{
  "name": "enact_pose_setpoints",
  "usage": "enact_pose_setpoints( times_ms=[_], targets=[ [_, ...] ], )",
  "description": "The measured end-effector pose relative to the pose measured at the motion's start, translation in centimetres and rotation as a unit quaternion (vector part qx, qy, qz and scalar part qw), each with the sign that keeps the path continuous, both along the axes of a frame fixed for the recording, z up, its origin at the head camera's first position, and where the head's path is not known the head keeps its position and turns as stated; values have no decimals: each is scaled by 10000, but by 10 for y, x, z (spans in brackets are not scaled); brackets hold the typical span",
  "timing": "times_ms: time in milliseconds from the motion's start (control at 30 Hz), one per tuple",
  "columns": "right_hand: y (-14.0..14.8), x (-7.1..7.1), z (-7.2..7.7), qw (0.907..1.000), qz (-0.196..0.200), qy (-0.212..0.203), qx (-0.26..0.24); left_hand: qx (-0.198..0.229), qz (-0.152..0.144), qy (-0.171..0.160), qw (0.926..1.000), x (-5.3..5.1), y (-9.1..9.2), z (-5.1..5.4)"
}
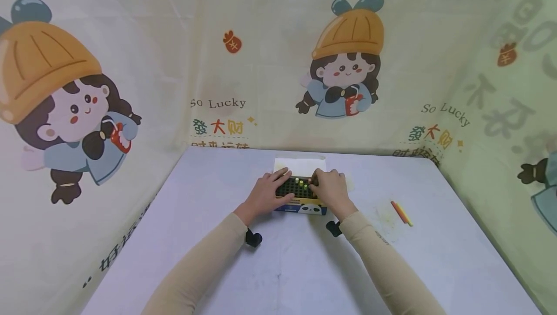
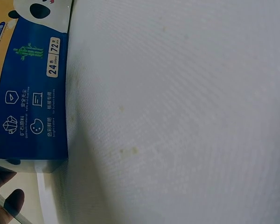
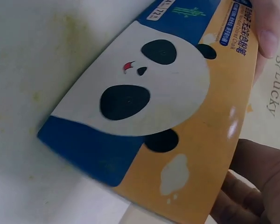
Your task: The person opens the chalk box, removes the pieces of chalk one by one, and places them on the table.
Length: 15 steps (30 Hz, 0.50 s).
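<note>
A blue and orange chalk box (image 1: 300, 207) with a panda print stands on the table, its top showing a black grid of holes. Several yellow-green chalk sticks (image 1: 301, 183) poke up from the grid. My left hand (image 1: 266, 193) holds the box at its left side, thumb along the front edge and fingers toward the back. At the right end, my right hand (image 1: 331, 187) pinches a small reddish chalk stick (image 1: 310, 181) over the holes; most of it is hidden by the fingers. The panda front (image 3: 177, 93) fills the right wrist view.
Red and yellow chalk sticks (image 1: 401, 213) lie on the table to the right, near yellowish dust smudges. A white lid flap (image 1: 300, 165) stands behind the grid. A printed cloth (image 1: 270, 73) hangs around the table.
</note>
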State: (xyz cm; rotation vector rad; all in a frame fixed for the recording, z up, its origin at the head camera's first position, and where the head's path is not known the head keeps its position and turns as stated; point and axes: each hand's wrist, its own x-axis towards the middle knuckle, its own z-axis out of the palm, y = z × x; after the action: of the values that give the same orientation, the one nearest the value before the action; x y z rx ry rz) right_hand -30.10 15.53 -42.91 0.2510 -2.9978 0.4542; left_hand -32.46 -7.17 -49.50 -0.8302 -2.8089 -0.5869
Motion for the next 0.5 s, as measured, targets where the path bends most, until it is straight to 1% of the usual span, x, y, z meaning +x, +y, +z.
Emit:
enact_pose_setpoints(
  times_ms=[67, 167, 367, 500],
  targets=[
    [0, 0, 1, 9999, -8, -70, 74, -53, 11, -35, 10000, 0, 1, -1],
    [2, -1, 4, 9997, 90, -171, 149, -97, 33, -66, 9999, 0, 1, -1],
    [7, -2, 10, 9987, 345, -380, 39, -62, -1, -133, 9999, 1, 1, 3],
    [8, -2, 10, 9981, 429, -420, 98, -131, 13, -149, 9998, 1, 0, 3]
  ],
)
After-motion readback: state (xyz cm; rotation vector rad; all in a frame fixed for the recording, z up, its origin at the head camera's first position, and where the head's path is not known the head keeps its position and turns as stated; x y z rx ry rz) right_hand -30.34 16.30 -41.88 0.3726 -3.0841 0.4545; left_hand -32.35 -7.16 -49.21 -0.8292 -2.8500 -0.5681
